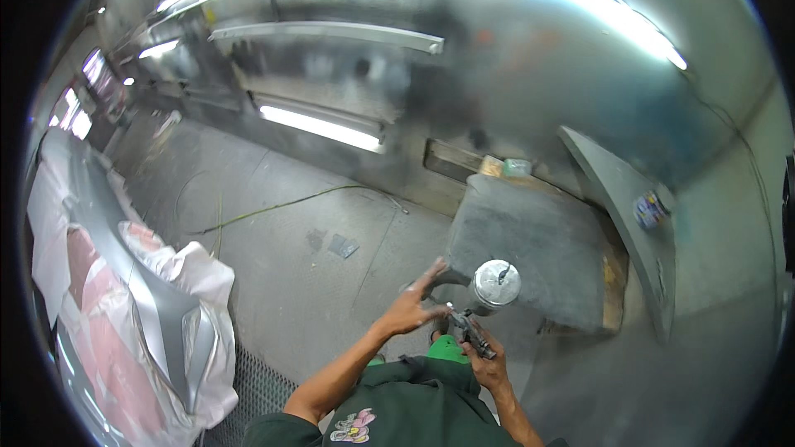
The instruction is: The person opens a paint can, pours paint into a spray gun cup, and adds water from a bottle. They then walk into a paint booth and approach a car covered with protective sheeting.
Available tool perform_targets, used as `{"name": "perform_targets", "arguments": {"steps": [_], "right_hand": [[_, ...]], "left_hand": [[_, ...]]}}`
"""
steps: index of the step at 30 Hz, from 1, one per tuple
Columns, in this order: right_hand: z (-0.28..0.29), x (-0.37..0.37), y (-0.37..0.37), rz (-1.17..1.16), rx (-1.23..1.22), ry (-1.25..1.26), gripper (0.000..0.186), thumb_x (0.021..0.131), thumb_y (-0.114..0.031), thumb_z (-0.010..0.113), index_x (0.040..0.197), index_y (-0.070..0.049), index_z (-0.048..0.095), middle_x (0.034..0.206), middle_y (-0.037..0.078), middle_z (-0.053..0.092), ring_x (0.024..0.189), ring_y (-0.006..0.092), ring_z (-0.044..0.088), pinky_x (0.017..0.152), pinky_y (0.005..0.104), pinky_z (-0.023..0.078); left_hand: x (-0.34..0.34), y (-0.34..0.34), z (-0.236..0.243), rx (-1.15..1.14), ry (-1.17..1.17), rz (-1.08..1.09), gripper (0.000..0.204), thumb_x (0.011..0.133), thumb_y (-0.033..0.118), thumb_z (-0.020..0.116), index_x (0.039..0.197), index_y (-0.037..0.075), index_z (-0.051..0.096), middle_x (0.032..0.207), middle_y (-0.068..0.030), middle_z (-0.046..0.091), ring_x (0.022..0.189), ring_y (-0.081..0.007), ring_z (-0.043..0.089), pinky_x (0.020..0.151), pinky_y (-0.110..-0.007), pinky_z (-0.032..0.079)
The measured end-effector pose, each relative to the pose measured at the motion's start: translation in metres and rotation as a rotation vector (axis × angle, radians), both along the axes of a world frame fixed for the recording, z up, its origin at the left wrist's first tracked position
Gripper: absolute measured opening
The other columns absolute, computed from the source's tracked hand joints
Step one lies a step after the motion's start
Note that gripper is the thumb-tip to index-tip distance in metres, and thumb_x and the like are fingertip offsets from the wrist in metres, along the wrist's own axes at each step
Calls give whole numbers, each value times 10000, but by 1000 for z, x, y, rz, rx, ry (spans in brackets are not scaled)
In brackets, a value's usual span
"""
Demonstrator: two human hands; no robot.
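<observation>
My right hand (490, 361) is closed around a dark metal spray gun (472, 336) in front of my body. A silver, paint-smeared round cup (495, 283) with a lid stands just beyond the gun's body and appears attached to it. To the left of the gun, my left hand (407, 311) is slightly blurred, with its fingers stretched apart and nothing seen in them. Its thumb is near the gun; whether they touch I cannot tell.
A grey-covered low bench (530, 232) stands ahead, with small packets on its far edge. A tilted grey panel (617, 215) leans at its right. Far left is a silver car body (153, 314) partly masked with sheeting. A green hose (290, 202) crosses the floor; floor grating (258, 381) lies nearer.
</observation>
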State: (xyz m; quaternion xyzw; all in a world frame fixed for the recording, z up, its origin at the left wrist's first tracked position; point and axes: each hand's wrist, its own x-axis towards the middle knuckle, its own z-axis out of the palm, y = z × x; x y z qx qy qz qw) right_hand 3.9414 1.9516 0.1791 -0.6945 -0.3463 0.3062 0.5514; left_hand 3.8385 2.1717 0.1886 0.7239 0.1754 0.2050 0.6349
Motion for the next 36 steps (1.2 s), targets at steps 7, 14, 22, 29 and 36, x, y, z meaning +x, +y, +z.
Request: {"name": "perform_targets", "arguments": {"steps": [7,14,22,29,36], "right_hand": [[-30,87,103,-63,27,-241,465,900,-33,612,1354,-10,518,1013,110,598,794,140,616,594,255,554],[-64,83,230,-291,-67,-88,414,880,-50,612,1260,97,540,878,153,612,712,217,607,607,331,509],[-180,33,367,-658,-83,121,439,921,-108,617,1290,99,501,1060,160,613,887,234,672,587,286,590],[-331,42,427,-647,-249,144,401,908,-37,588,1267,120,508,1079,200,597,930,249,656,614,299,597],[-485,70,436,-643,-255,64,354,932,-117,575,1224,83,557,1105,180,619,935,257,661,641,317,591]], "left_hand": [[-72,92,-200,-355,474,477,429,885,51,593,1311,24,557,1072,-197,701,940,-244,700,822,-330,552],[-120,200,-293,17,766,476,509,782,51,611,1290,23,573,1037,-219,703,942,-275,706,795,-351,543],[-32,408,-465,361,1127,-224,411,764,264,721,1140,110,658,923,-188,702,882,-365,671,774,-450,531],[127,491,-650,551,937,-302,352,803,213,660,1116,57,614,1092,-179,655,1031,-351,626,834,-460,530],[278,509,-837,878,687,-281,350,850,122,552,1195,75,584,1166,-138,623,1120,-300,580,912,-412,497]]}}
